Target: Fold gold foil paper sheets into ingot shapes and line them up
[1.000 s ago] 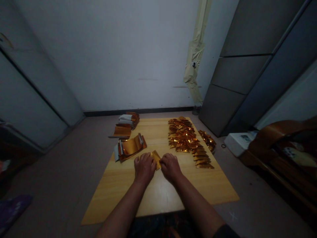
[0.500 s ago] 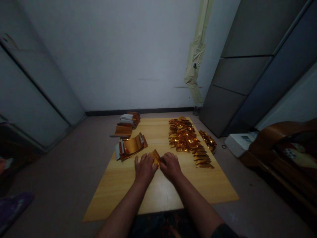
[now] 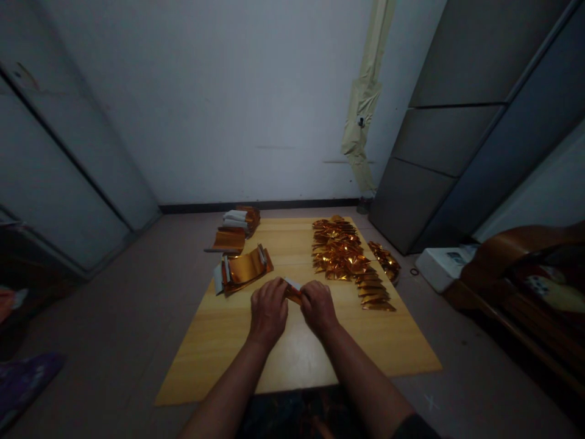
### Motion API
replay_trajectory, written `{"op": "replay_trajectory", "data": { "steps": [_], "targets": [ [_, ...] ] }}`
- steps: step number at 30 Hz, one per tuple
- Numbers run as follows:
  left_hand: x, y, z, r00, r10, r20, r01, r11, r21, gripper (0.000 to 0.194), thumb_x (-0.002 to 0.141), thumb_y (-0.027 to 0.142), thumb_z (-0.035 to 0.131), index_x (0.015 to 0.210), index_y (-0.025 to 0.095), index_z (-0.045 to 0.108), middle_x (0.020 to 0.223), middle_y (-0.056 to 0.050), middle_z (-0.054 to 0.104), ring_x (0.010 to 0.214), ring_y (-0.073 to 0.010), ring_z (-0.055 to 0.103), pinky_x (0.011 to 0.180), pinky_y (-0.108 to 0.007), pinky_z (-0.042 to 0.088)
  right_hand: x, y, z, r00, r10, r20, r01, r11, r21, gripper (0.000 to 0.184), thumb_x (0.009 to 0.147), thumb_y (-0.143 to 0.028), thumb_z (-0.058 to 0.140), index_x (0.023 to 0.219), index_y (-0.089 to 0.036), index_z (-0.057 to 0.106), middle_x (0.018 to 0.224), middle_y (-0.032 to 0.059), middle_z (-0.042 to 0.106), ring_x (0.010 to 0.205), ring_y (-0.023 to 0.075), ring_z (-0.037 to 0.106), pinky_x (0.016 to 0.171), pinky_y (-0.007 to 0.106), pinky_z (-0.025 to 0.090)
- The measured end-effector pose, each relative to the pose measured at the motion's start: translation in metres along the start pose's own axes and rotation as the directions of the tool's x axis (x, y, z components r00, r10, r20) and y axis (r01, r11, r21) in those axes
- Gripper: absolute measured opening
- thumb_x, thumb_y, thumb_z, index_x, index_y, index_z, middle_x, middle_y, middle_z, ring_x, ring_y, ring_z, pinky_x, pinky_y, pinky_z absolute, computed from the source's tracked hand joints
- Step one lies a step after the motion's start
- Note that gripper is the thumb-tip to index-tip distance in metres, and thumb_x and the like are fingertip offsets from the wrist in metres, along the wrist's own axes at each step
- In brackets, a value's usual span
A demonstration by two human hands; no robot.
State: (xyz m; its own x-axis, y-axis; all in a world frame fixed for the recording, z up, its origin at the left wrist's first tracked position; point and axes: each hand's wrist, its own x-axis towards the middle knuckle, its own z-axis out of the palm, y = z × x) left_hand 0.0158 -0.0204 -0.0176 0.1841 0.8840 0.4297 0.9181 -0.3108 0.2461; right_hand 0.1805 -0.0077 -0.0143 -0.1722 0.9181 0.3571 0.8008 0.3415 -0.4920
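Observation:
A small sheet of gold foil paper (image 3: 293, 294), partly folded with a pale edge showing, is held between both hands above the wooden table (image 3: 292, 360). My left hand (image 3: 269, 308) is closed on its left end. Around its right end the fingers of my right hand (image 3: 319, 306) are closed. To the left lies a curled stack of gold foil sheets (image 3: 247, 267). On the right, rows of folded gold foil pieces (image 3: 338, 247) lie overlapping, with a shorter row (image 3: 373, 289) nearer me. Fingertips of both hands are partly hidden.
More foil sheets (image 3: 230, 239) and a grey-and-copper bundle (image 3: 242, 219) lie at the table's far left corner. Folded foil (image 3: 384, 259) fills something beyond the right edge. A grey fridge (image 3: 439, 146), white box (image 3: 441, 267) and wooden seat (image 3: 503, 268) stand right.
The foil sheet has been turned or folded, so a pale edge now shows. My left fingers, earlier spread over it, have drawn in around its end.

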Motion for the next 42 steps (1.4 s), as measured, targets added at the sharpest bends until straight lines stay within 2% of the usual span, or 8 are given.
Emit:
{"op": "replay_trajectory", "data": {
  "steps": [8, 14, 21, 25, 31, 36, 39, 42],
  "targets": [
    [0.0, 0.004, -0.005, 1.0, -0.004, -0.004, 0.004, 1.0, 0.02, 0.03, 0.083, 0.018, 0.053, 0.108, 0.025, 0.067, 0.129, -0.01, 0.056, 0.124, -0.0291, 0.044, 0.102, -0.044, 0.034, -0.002, 0.0, 0.0, 0.994, 0.026, -0.102, -0.02, 0.998, 0.056, 0.017, 0.087, -0.011, 0.044, 0.085, -0.018, 0.058, 0.082, 0.0036, 0.064, 0.082, 0.0179, 0.055, 0.08, 0.028, 0.032],
    [-0.002, 0.002, -0.005, 0.997, 0.065, -0.043, -0.066, 0.997, -0.03, 0.021, 0.08, 0.016, 0.056, 0.094, 0.025, 0.07, 0.105, -0.009, 0.061, 0.103, -0.0261, 0.051, 0.087, -0.041, 0.04, -0.002, 0.002, 0.003, 0.986, 0.095, -0.141, -0.075, 0.987, 0.139, 0.016, 0.086, -0.016, 0.045, 0.09, -0.018, 0.061, 0.082, 0.0048, 0.066, 0.08, 0.019, 0.057, 0.077, 0.028, 0.035],
    [-0.003, 0.0, -0.001, 0.994, 0.11, 0.004, -0.11, 0.992, -0.057, 0.019, 0.082, 0.016, 0.056, 0.092, 0.025, 0.069, 0.099, -0.006, 0.065, 0.097, -0.024, 0.053, 0.082, -0.039, 0.039, 0.001, 0.006, 0.004, 0.976, 0.193, -0.097, -0.167, 0.959, 0.228, 0.038, 0.076, -0.012, 0.052, 0.112, -0.019, 0.06, 0.087, 0.0023, 0.069, 0.082, 0.0192, 0.059, 0.081, 0.029, 0.038],
    [-0.003, -0.001, -0.001, 0.994, 0.105, 0.021, -0.103, 0.992, -0.07, 0.018, 0.082, 0.016, 0.056, 0.092, 0.024, 0.069, 0.098, -0.006, 0.066, 0.096, -0.0233, 0.054, 0.081, -0.038, 0.038, 0.001, 0.007, 0.002, 0.991, 0.127, -0.032, -0.119, 0.974, 0.19, 0.031, 0.073, -0.008, 0.053, 0.098, -0.02, 0.065, 0.093, 0.0033, 0.069, 0.089, 0.0186, 0.06, 0.084, 0.029, 0.036],
    [-0.002, -0.002, 0.002, 0.999, 0.037, 0.038, -0.034, 0.997, -0.072, 0.011, 0.085, 0.017, 0.052, 0.081, 0.02, 0.061, 0.082, -0.005, 0.064, 0.086, -0.0223, 0.056, 0.078, -0.036, 0.038, -0.003, 0.001, -0.003, 1.0, -0.012, 0.028, 0.009, 0.995, 0.1, 0.006, 0.079, -0.018, 0.063, 0.083, -0.021, 0.067, 0.086, 0.0027, 0.069, 0.089, 0.0185, 0.056, 0.082, 0.031, 0.031],
    [-0.001, -0.005, 0.009, 0.996, -0.086, -0.008, 0.084, 0.99, -0.115, 0.017, 0.083, 0.012, 0.048, 0.095, 0.017, 0.058, 0.085, -0.006, 0.062, 0.083, -0.0221, 0.056, 0.076, -0.035, 0.041, -0.009, 0.0, -0.011, 0.993, -0.083, 0.082, 0.08, 0.996, 0.034, 0.01, 0.077, -0.015, 0.061, 0.084, -0.02, 0.066, 0.086, 0.0034, 0.066, 0.088, 0.0199, 0.051, 0.08, 0.032, 0.03],
    [-0.002, -0.006, 0.01, 1.0, -0.023, -0.011, 0.022, 0.992, -0.127, 0.039, 0.082, 0.01, 0.048, 0.12, 0.017, 0.053, 0.099, -0.008, 0.064, 0.092, -0.023, 0.055, 0.082, -0.036, 0.042, -0.011, 0.003, -0.012, 0.986, -0.121, 0.119, 0.121, 0.993, 0.007, 0.013, 0.075, -0.013, 0.059, 0.084, -0.02, 0.065, 0.089, 0.004, 0.064, 0.09, 0.0206, 0.049, 0.082, 0.032, 0.03],
    [-0.003, -0.007, 0.007, 0.996, 0.045, 0.072, -0.04, 0.996, -0.075, 0.038, 0.08, 0.011, 0.052, 0.116, 0.021, 0.06, 0.102, -0.008, 0.063, 0.097, -0.0244, 0.053, 0.082, -0.037, 0.041, -0.013, 0.005, -0.013, 0.976, -0.161, 0.145, 0.164, 0.986, -0.009, 0.014, 0.074, -0.012, 0.059, 0.085, -0.02, 0.064, 0.091, 0.0043, 0.062, 0.092, 0.0209, 0.047, 0.084, 0.033, 0.03]
  ]
}}
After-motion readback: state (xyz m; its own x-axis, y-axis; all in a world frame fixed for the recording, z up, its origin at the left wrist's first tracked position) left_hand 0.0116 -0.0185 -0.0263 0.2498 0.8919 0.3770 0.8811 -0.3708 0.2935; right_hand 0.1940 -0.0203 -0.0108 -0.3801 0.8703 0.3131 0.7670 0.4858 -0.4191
